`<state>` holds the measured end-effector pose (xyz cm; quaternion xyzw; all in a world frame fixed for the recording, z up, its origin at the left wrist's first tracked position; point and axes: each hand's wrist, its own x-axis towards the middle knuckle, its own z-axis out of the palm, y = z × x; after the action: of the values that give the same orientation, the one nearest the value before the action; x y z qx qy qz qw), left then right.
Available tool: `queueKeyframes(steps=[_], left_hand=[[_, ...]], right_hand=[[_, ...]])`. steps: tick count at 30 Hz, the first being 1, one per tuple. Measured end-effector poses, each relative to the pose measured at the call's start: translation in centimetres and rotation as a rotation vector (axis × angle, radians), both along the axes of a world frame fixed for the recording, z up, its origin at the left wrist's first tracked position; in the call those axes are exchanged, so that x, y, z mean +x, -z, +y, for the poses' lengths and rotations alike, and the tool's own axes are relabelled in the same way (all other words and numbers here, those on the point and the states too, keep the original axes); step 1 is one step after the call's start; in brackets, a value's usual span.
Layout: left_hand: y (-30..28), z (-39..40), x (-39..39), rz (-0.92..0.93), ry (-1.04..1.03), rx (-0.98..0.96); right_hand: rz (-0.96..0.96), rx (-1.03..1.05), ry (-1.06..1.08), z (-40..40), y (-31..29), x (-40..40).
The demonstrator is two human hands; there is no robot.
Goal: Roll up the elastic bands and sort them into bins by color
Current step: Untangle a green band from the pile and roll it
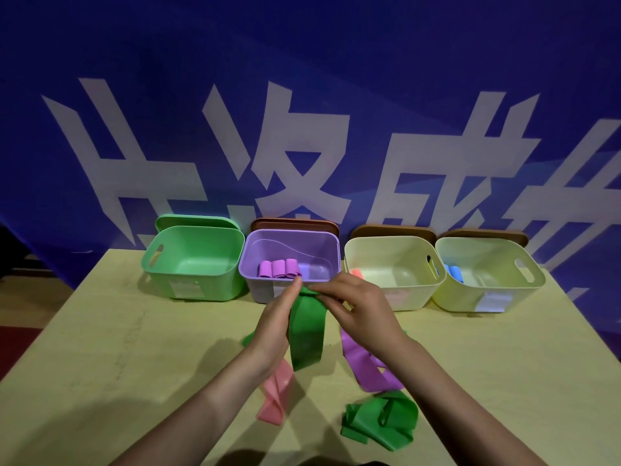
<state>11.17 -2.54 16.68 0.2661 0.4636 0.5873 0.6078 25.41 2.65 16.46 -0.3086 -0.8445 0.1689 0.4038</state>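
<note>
Backdrop point(302, 95): blue cloth with large pale characters, hanging beyond both hands, behind the bins.

Table point(134, 331): pale yellow top, under both hands and forearms.

Green bin point(193, 260): beyond and to the left of the left hand; a green lid leans behind it.

Purple bin point(289, 264): directly beyond the hands, its near wall just past the fingertips; three rolled purple bands point(279, 269) lie inside it. A brown lid stands behind it.

Cream bin point(393, 272): beyond and just right of the right hand; one rolled pink band point(357, 273) shows at its near left corner.

Second cream bin point(489, 274): well to the right of the right hand; rolled blue bands point(453, 273) lie at its left side.

Green band point(307, 334): held up between the two hands, its top end at the fingertips, the rest hanging down toward the table.

Crumpled green band point(379, 420): on the table, nearer the person than the right hand, beside the right forearm.

Loose purple band point(366, 368): on the table, below the right hand and wrist.

Loose pink band point(277, 393): on the table, below the left wrist.

Left hand point(279, 317): thumb and fingers pinching the left side of the green band's top end.

Right hand point(359, 307): fingers curled over the same end, gripping it from the right; the two hands nearly touch.
</note>
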Motion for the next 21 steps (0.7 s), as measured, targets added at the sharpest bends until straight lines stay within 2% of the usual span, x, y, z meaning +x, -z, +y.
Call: queueKeyframes(steps=[2,5,10,12,17,21], left_hand=[[0.3,0.1,-0.4,0.068,-0.031,0.013],[0.7,0.2,-1.0,0.162,-0.042,0.006],[0.3,0.3,-1.0,0.474,0.004,0.057],[0.4,0.3,-1.1,0.559,0.014,0.100],[0.4,0.5,-1.3,0.565,0.030,0.157],[0.7,0.7,-1.3,0.525,0.034,0.112]], right_hand=[[-0.029,-0.029,-0.056,0.2,-0.2,0.2],[-0.054,-0.187,-0.107,0.1,-0.7,0.3],[0.126,-0.581,-0.022,-0.1,-0.6,-0.8],[0.189,-0.678,-0.006,-0.1,-0.5,-1.1],[0.307,-0.755,0.047,-0.2,-0.7,-1.4],[0.339,-0.785,0.068,-0.2,-0.5,-1.6]])
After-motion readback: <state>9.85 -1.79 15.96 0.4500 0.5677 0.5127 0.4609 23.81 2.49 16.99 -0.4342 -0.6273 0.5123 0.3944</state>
